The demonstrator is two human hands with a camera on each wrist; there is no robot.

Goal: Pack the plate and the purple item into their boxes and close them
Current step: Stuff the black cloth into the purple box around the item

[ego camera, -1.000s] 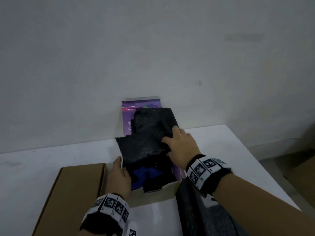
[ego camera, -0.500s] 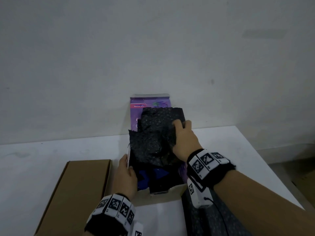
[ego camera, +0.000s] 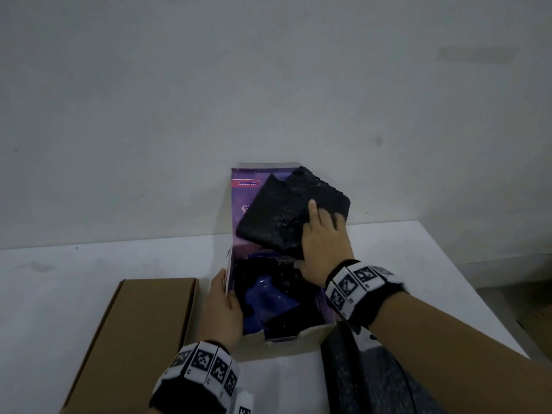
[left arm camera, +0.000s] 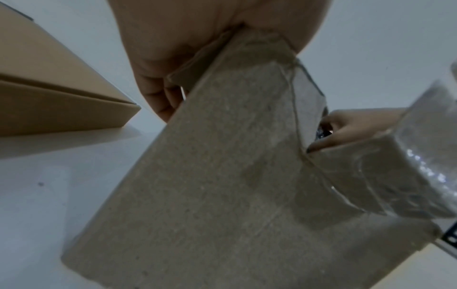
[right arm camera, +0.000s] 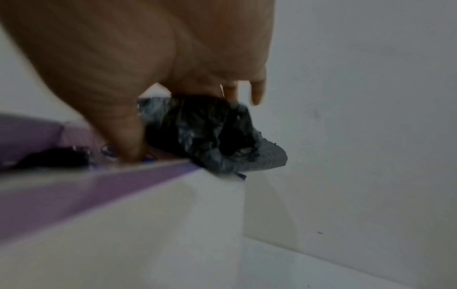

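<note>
The purple box [ego camera: 324, 306] stands open in the middle of the table, its lid [ego camera: 243, 204] upright against the wall. Inside lies the purple item [ego camera: 268, 297] in shiny wrap, among dark packing. My right hand [ego camera: 324, 249] grips a black padding sheet [ego camera: 280, 216] and holds it raised against the lid; the right wrist view shows that sheet [right arm camera: 210, 136] between thumb and fingers over the box's rim [right arm camera: 99, 187]. My left hand [ego camera: 224, 306] grips the box's left wall, and its fingers [left arm camera: 158, 93] curl behind the grey cardboard flap [left arm camera: 222, 176]. No plate is in view.
A shut brown cardboard box [ego camera: 134, 339] lies just left of the purple one, also seen as the brown box [left arm camera: 49, 78]. A second dark speckled sheet [ego camera: 358, 377] lies under my right forearm. The white table [ego camera: 74, 270] ends at a wall behind and an edge on the right.
My right hand has lifted the black sheet up and back towards the lid, uncovering the purple item. The left hand stays on the box's left wall.
</note>
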